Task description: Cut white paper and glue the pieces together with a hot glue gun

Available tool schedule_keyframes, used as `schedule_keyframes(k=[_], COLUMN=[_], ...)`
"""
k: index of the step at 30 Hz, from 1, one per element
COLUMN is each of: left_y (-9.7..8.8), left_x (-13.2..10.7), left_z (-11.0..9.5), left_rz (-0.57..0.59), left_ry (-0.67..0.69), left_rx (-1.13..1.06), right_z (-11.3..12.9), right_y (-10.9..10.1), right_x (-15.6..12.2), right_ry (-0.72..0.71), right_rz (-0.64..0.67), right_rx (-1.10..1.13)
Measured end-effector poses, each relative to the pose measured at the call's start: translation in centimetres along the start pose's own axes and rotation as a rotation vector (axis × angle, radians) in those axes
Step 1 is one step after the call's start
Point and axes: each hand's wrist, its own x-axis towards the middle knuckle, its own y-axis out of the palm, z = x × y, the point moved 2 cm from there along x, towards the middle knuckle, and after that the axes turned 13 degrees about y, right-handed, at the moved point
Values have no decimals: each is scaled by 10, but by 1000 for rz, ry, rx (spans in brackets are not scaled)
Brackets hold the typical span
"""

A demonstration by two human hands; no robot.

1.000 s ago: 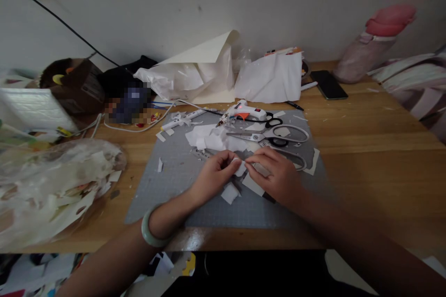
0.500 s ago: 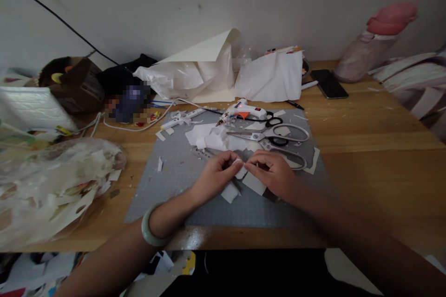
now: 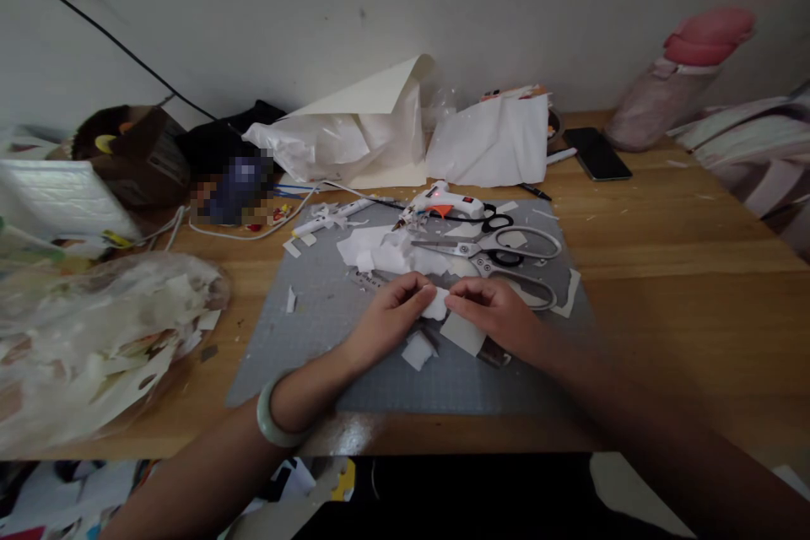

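Observation:
Between my two hands is a small white piece of paper [image 3: 435, 305], above the grey cutting mat [image 3: 304, 363]. My left hand [image 3: 393, 312] pinches its left side between thumb and fingers. The fingertips of my right hand [image 3: 497, 312] are closed on its right edge. Just beyond the hands lie large grey-handled scissors [image 3: 468, 248], their blades pointing left. A white hot glue gun [image 3: 452, 200] with a small red light rests behind them. Crumpled white paper [image 3: 380, 249] lies left of the scissors. Below the hands are a folded white scrap [image 3: 418, 350] and a flat pale card [image 3: 463, 333].
At left a clear plastic bag [image 3: 114, 346] full of scraps spreads over the table. A cardboard box [image 3: 143, 152] stands behind it. White sheets and plastic [image 3: 354, 139] lean at the wall. A phone [image 3: 598, 153] and a pink bottle [image 3: 671, 93] are at back right.
My fingers have moved slightly apart, and more of the white paper piece shows flat between them. The objects on the mat stay where they were.

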Motion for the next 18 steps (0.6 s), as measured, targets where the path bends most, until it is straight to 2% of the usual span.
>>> schedule_keyframes(k=[6, 10, 12, 15, 16, 18], left_y=[-1, -7, -16, -36, -43, -54], left_x=[1, 3, 5, 10, 12, 15], left_z=[1, 3, 1, -5, -6, -6], left_rz=[49, 95, 51, -93, -132, -136], left_ry=[53, 147, 244, 353, 348, 290], left_rx=[113, 288, 468, 814, 917, 1070], right_z=[3, 4, 4, 4, 4, 3], right_y=[-4, -7, -8, -8, -7, -6], right_x=[0, -2, -3, -4, -4, -4], right_ry=[-44, -101, -139, -180, -184, -180], right_rz=[-87, -201, -257, -272, -271, -279], right_rx=[-9, -165, -295, -492, -554, -666])
